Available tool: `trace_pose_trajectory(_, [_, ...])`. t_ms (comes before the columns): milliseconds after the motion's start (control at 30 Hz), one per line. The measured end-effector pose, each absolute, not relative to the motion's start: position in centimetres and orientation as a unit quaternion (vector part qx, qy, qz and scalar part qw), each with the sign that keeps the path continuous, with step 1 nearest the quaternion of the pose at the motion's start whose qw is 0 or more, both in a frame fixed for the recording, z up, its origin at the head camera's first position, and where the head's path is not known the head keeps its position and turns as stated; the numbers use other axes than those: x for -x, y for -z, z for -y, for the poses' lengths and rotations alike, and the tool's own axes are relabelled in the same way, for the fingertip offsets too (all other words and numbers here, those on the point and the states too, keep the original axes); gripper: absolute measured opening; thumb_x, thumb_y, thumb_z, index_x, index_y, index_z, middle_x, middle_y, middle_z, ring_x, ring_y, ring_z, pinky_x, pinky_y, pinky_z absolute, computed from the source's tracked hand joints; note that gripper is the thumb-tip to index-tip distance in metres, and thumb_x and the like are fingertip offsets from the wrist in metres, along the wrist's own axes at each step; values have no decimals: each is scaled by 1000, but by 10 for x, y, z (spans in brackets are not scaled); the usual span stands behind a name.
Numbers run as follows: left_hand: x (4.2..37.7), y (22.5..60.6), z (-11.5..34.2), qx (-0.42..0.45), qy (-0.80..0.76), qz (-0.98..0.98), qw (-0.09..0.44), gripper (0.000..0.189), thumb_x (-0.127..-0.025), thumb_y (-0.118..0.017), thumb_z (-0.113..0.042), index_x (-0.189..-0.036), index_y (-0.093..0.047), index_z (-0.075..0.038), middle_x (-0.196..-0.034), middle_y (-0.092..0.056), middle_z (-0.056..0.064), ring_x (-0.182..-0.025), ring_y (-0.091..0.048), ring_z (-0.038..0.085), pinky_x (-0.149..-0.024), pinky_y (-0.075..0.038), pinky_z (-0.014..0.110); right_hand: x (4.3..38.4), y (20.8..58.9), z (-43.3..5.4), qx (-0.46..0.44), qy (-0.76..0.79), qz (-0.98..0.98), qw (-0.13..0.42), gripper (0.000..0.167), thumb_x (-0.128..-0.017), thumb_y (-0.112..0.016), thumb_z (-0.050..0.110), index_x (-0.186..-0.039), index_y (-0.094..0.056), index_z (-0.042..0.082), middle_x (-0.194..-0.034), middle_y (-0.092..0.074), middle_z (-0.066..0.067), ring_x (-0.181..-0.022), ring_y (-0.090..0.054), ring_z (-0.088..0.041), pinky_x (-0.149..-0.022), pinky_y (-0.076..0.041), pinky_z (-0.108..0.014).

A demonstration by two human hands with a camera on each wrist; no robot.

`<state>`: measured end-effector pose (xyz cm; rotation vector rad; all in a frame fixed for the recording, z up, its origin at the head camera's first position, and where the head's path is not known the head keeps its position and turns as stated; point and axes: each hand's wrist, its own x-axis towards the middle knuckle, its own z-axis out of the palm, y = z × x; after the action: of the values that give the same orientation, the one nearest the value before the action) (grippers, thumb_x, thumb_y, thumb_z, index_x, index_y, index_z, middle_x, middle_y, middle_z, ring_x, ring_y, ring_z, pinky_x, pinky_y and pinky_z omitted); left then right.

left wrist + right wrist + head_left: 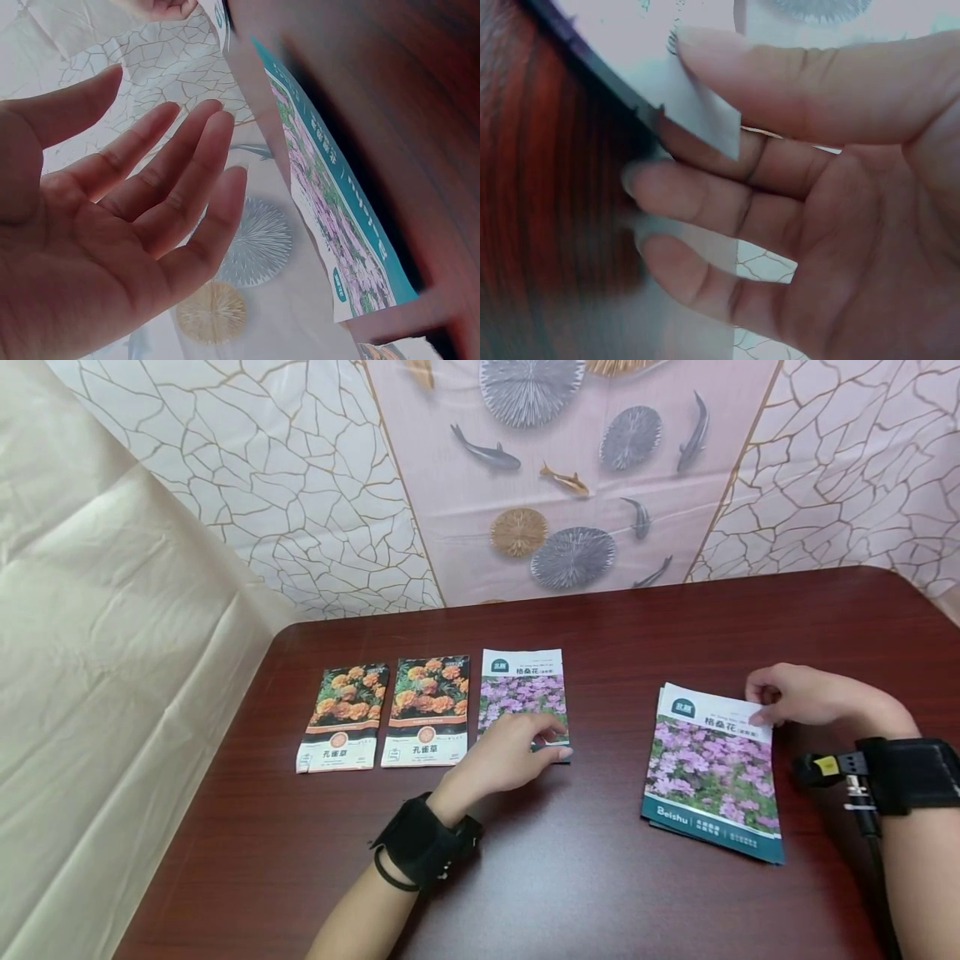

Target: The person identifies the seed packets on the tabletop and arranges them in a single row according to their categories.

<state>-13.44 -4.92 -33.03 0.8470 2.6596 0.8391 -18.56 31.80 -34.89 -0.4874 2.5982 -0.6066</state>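
My left hand (517, 750) hovers over the lower part of a purple-flower seed packet (522, 693) that lies flat. In the left wrist view, that hand (142, 202) has its fingers loosely spread and nothing in them, apart from the packet (330, 202). On the right, a small stack of seed packets (712, 768) of the same purple-flower kind has its edges slightly fanned. My right hand (821, 697) pinches the stack's top right corner. In the right wrist view, the thumb presses the white front of a packet (705, 124), fingers behind it; how many packets it grips is unclear.
Two orange-flower seed packets, one at far left (345, 718) and one beside it (427, 710), form a row with the purple-flower packet. They lie on a dark red-brown table (570, 877). Patterned cloth (570, 485) hangs behind its back edge, and a cream cloth (112, 652) at left.
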Motion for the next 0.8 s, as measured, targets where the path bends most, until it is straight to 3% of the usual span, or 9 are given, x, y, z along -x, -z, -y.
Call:
trace_pose_trajectory(267, [135,330,50,-294,-306,-898,114,24,-89,-60,-18,-109,-63,-5,-93,-65,3,-87,-59,13,-76,-45,24,184,345,-325,149,317,-902,254,7,-87,-54,-5,-86,-48,-2,-71,-54,-7,-61,-58,-18,-58,-50,-31])
trace_pose_trajectory(800, [133,329,50,-307,-315,-891,111,26,-89,-60,-21,-110,-63,-6,-95,-65,2,-88,-59,11,-77,-44,21,179,339,-329,211,353,-895,172,6,-87,-52,-9,-90,-51,-4,-68,-57,-3,-56,-54,-17,-51,-47,-31])
